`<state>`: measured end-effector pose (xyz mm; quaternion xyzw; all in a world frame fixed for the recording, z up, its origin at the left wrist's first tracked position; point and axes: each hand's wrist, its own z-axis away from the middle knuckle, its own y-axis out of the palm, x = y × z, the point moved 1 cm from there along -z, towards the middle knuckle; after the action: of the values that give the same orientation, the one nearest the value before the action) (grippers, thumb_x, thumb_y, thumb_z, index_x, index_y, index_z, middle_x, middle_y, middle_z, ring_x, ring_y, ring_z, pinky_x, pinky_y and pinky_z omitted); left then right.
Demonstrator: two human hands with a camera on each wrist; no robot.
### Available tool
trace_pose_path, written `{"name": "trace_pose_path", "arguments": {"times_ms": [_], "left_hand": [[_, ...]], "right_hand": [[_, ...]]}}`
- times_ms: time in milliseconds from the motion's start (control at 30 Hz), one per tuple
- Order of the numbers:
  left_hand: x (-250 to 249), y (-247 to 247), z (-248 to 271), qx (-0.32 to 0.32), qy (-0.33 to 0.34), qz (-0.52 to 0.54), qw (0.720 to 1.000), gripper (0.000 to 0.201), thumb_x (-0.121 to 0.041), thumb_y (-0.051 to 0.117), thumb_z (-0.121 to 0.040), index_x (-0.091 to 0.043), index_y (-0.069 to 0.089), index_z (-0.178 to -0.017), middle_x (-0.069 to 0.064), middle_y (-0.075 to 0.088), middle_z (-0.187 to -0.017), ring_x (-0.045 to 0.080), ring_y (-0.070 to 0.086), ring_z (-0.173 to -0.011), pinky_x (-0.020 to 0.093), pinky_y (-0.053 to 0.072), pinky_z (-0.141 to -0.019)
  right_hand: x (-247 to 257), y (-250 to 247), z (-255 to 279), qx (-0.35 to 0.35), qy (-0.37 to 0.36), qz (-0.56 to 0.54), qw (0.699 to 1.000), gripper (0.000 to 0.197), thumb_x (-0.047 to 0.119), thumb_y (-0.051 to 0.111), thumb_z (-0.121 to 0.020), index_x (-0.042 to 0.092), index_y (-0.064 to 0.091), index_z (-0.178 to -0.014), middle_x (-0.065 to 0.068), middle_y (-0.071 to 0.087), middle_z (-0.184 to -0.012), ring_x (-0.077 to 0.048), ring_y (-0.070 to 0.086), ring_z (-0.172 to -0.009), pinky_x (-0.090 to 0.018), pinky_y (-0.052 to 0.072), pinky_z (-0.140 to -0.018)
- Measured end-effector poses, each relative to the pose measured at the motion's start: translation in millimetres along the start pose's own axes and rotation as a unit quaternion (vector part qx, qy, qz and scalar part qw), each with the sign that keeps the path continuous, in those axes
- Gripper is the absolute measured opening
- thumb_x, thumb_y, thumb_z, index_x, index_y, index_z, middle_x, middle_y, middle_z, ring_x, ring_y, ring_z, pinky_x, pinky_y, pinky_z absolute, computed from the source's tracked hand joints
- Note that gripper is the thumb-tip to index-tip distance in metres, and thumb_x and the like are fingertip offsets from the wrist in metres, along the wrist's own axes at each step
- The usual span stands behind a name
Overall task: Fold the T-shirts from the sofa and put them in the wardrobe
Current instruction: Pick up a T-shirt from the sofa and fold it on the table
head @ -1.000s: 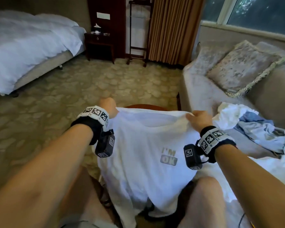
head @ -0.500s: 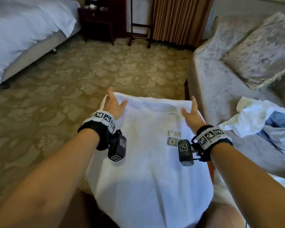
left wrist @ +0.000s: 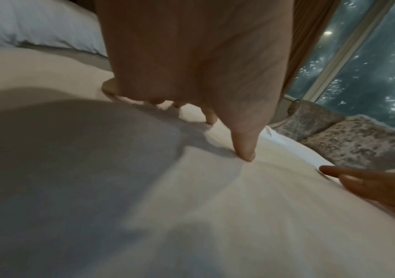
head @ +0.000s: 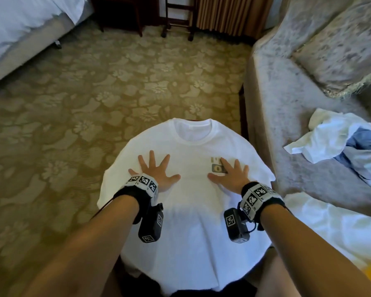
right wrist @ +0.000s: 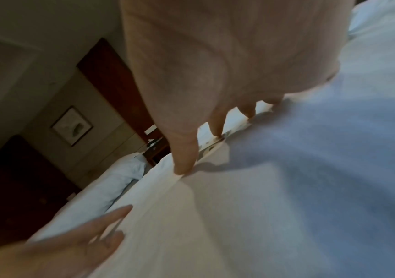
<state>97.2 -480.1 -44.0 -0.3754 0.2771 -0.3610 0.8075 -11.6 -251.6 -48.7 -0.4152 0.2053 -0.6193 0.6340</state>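
A white T-shirt point(head: 191, 211) with a small grey chest print lies spread face up over a round table, collar away from me; its hem hangs over the near edge. My left hand point(head: 153, 170) lies flat on the shirt's left chest, fingers spread. My right hand point(head: 231, 174) presses flat on the right chest, partly covering the print. Both wrist views show straight fingers on white cloth point(left wrist: 215, 206) point(right wrist: 263, 206). More crumpled shirts, white point(head: 334, 133) and light blue point(head: 364, 151), lie on the grey sofa point(head: 287, 103) to my right.
A patterned cushion point(head: 338, 48) leans on the sofa back. Patterned carpet point(head: 94, 93) stretches ahead to a bed point(head: 19, 28) at far left, dark wooden furniture and a curtain at the back. White cloth point(head: 330, 232) lies at my right.
The shirt, held up by its shoulders a second ago, now lies flat on the round table. Both hands let go and came down with spread fingers onto its chest.
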Motion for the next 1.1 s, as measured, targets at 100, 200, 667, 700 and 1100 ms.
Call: {"name": "trace_pose_path", "arguments": {"times_ms": [100, 200, 667, 700, 1100], "left_hand": [[7, 3, -7, -0.006, 0.011, -0.013, 1.000, 0.085, -0.082, 0.033, -0.081, -0.053, -0.012, -0.146, -0.005, -0.035, -0.154, 0.034, -0.032, -0.141, 0.072, -0.005, -0.107], [9, 0, -21, -0.020, 0.020, -0.019, 0.999, 0.085, -0.084, 0.030, -0.079, -0.054, -0.016, -0.145, -0.007, -0.037, -0.153, 0.032, -0.035, -0.139, 0.071, -0.009, -0.107], [-17, -39, -82, -0.020, 0.006, -0.035, 0.999, 0.086, -0.086, 0.026, -0.078, -0.054, -0.020, -0.143, -0.005, -0.038, -0.153, 0.030, -0.037, -0.139, 0.069, -0.013, -0.107], [-16, -36, -78, -0.021, 0.006, -0.036, 0.999, 0.087, -0.086, 0.025, -0.078, -0.053, -0.021, -0.143, -0.004, -0.039, -0.152, 0.030, -0.037, -0.139, 0.069, -0.013, -0.107], [3, 13, 9, 0.007, 0.007, -0.026, 1.000, 0.093, -0.087, 0.031, -0.076, -0.052, -0.024, -0.143, -0.004, -0.045, -0.148, 0.030, -0.039, -0.137, 0.069, -0.013, -0.107]], "right_hand": [[-5, 7, -5, 0.018, 0.011, 0.026, 0.999, 0.101, 0.088, 0.036, -0.075, 0.045, -0.016, -0.150, -0.001, -0.031, -0.158, -0.034, -0.031, -0.143, -0.066, -0.007, -0.113], [-3, 5, -8, 0.012, 0.024, 0.032, 0.999, 0.097, 0.089, 0.035, -0.075, 0.053, -0.020, -0.146, 0.009, -0.038, -0.154, -0.029, -0.034, -0.142, -0.068, -0.012, -0.109], [20, -34, -53, -0.025, 0.041, 0.041, 0.998, 0.101, 0.096, 0.022, -0.067, 0.051, -0.029, -0.142, 0.003, -0.041, -0.153, -0.031, -0.037, -0.141, -0.073, -0.013, -0.105], [19, -32, -50, -0.027, 0.042, 0.042, 0.998, 0.102, 0.097, 0.021, -0.066, 0.052, -0.029, -0.142, 0.003, -0.041, -0.153, -0.032, -0.037, -0.140, -0.074, -0.013, -0.105], [-9, 11, 31, 0.020, 0.053, 0.051, 0.997, 0.102, 0.100, 0.025, -0.060, 0.060, -0.027, -0.138, 0.007, -0.044, -0.150, -0.030, -0.040, -0.139, -0.073, -0.015, -0.104]]}}
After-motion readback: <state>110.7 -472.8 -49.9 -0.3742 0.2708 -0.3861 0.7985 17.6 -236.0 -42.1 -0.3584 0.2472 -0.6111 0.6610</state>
